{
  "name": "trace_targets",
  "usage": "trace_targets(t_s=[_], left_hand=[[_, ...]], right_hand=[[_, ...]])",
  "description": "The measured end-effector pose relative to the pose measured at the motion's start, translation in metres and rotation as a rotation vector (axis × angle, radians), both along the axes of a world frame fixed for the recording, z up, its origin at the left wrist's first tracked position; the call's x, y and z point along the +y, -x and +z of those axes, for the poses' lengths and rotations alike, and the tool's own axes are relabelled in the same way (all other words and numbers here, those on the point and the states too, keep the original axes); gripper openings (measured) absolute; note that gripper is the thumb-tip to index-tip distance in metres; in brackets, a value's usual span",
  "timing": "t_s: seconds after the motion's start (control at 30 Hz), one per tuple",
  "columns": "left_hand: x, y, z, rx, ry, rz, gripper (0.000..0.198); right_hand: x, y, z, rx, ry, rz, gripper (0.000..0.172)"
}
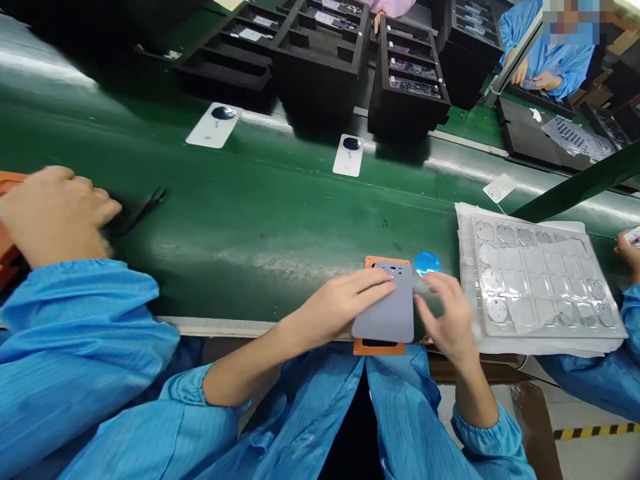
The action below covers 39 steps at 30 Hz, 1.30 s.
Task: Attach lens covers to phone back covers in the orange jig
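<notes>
A grey phone back cover (386, 310) with small camera holes at its far end lies over an orange fixture (379, 349) at the table's near edge. My left hand (345, 299) comes in from the left and holds the cover, its fingers stretched across the upper left part. Just off the cover's right edge is my right hand (450, 317), open, thumb and index finger apart. Its index fingertip is close to a round blue film (427, 263); whether they touch, I cannot tell.
A clear plastic tray (553, 327) of round pieces stands on white sheets at right. White cards (349, 165) lie ahead, before black foam trays (320, 73). Tweezers (145, 208) lie at left by a co-worker's hand (60, 210). A green bar (580, 183) slants across the right.
</notes>
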<state>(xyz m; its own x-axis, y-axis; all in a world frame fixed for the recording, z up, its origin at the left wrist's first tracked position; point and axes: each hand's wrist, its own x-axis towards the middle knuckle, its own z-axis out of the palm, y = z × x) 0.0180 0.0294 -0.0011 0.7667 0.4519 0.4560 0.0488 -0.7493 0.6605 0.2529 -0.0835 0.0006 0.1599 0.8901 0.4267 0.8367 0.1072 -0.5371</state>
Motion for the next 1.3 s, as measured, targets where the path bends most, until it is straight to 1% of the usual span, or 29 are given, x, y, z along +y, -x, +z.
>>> trace_targets(t_s=[0.07, 0.13, 0.2, 0.27, 0.53, 0.77, 0.9, 1.03, 1.2, 1.3], left_hand=[[-0.009, -0.001, -0.015, 0.106, -0.248, 0.038, 0.041], [-0.013, -0.005, -0.030, 0.181, -0.418, 0.087, 0.041], [-0.013, -0.007, -0.042, 0.210, -0.507, 0.116, 0.039], [-0.013, -0.008, -0.046, 0.198, -0.544, 0.123, 0.037], [-0.017, -0.005, -0.043, 0.172, -0.527, 0.104, 0.034], [-0.008, -0.004, -0.052, 0.179, -0.495, 0.093, 0.033], [-0.002, -0.004, -0.056, 0.252, -0.524, 0.134, 0.031], [-0.002, -0.007, -0.057, 0.375, -0.519, 0.103, 0.032], [-0.009, -0.007, -0.053, 0.515, -0.518, 0.079, 0.042], [-0.010, -0.005, -0.050, 0.585, -0.495, 0.038, 0.054]], right_hand=[[0.000, 0.010, -0.006, -0.189, -0.050, 0.179, 0.034], [0.002, 0.015, -0.017, -0.327, -0.086, 0.256, 0.039], [0.005, 0.014, -0.026, -0.412, -0.107, 0.283, 0.039], [0.006, 0.012, -0.031, -0.452, -0.123, 0.294, 0.038], [0.000, 0.010, -0.029, -0.491, -0.129, 0.314, 0.033], [0.002, 0.007, -0.033, -0.511, -0.082, 0.335, 0.030], [0.007, 0.007, -0.038, -0.550, -0.014, 0.343, 0.033], [0.014, 0.009, -0.043, -0.616, 0.100, 0.380, 0.042], [0.014, 0.016, -0.043, -0.616, 0.207, 0.395, 0.049], [0.012, 0.019, -0.043, -0.608, 0.249, 0.385, 0.053]])
